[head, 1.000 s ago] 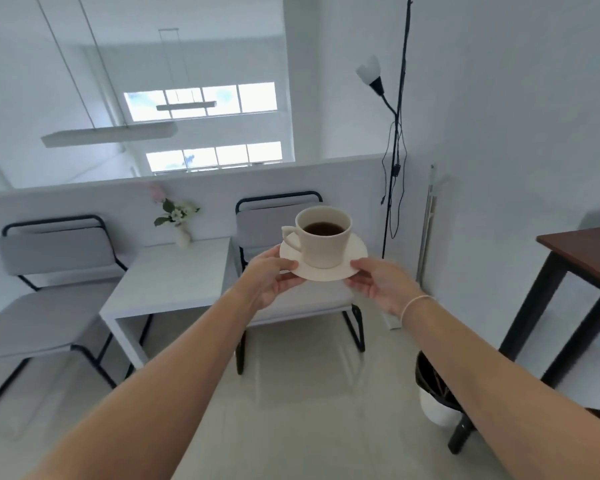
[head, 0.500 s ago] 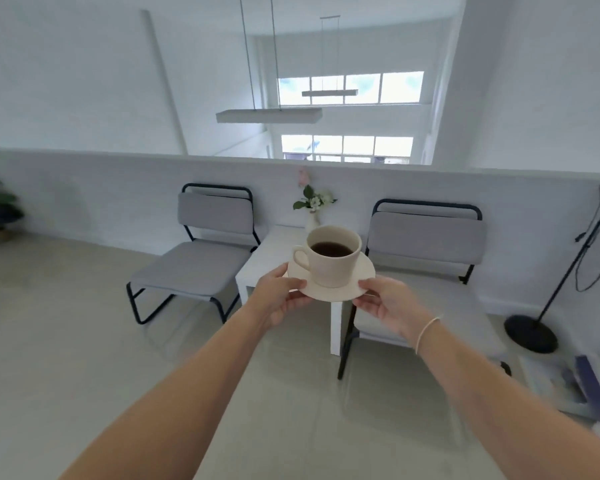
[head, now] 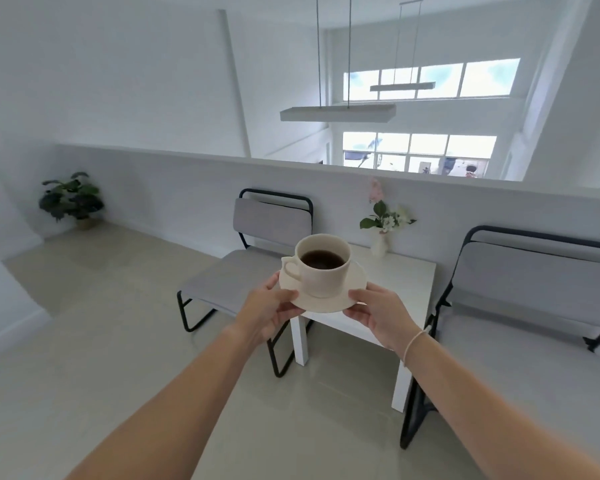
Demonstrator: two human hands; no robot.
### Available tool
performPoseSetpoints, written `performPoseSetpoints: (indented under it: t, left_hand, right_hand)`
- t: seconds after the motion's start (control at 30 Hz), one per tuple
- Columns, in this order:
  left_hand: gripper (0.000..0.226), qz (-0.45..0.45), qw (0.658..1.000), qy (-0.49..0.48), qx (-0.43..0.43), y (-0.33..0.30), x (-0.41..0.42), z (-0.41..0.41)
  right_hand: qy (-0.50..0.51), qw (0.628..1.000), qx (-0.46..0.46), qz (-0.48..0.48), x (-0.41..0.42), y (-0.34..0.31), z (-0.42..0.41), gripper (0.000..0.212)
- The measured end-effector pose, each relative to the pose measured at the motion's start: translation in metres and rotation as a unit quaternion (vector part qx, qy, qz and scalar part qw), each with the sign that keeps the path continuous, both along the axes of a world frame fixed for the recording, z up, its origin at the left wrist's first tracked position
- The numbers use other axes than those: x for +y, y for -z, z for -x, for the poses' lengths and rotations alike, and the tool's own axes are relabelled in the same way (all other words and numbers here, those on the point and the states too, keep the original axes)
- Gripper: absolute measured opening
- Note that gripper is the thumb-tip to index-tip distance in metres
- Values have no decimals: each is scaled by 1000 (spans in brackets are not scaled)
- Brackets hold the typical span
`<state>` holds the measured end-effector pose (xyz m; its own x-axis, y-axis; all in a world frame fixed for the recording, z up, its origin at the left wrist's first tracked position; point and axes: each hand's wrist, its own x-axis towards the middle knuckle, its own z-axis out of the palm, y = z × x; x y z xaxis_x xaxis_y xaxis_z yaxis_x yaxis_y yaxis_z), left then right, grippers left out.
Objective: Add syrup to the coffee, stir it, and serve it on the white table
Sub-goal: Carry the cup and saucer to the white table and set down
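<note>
Aloft over the white bench's (head: 402, 289) near edge, the cup (head: 323, 268) of coffee (head: 321, 259) sits on its saucer (head: 355, 282); left hand (head: 267, 311) and right hand (head: 381, 315) pinch opposite rims, fingers underneath hidden, right chair (head: 534, 306) cut off

You are looking at a bright, evenly lit room; daylight pours in from the 2 rows of windows (head: 430, 116) ahead, which are blown out to near white. Shadows are soft: a faint one lies under each chair (head: 257, 265) and beneath the white tabletop (head: 406, 282). The pale floor (head: 118, 341) carries a mild sheen. Wide-angle distortion bends the walls and stretches your forearms toward the lower corners. The whole picture looks slightly soft, with the far plant (head: 71, 199) smeared.
</note>
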<state>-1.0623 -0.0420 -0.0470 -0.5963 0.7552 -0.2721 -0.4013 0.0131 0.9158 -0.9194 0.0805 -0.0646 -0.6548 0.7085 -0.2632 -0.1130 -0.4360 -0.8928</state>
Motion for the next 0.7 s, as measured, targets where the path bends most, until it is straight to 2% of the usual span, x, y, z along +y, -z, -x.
performPoseSetpoints:
  t: [0.13, 0.3, 0.43, 0.7]
  left_hand:
    - [57, 0, 1000, 3, 3, -1, 36, 48]
    - [52, -8, 999, 31, -4, 3, 86, 114]
    - [39, -9, 997, 77, 4, 7, 128, 171]
    - [50, 6, 987, 160, 5, 18, 215, 270]
  right_hand:
    - [-1, 1000, -3, -12, 36, 0, 48, 36]
    - [6, 999, -17, -51, 84, 5, 108, 63]
    - [34, 998, -14, -57, 114, 8, 154, 61]
    - [107, 993, -21, -50, 169, 12, 231, 66]
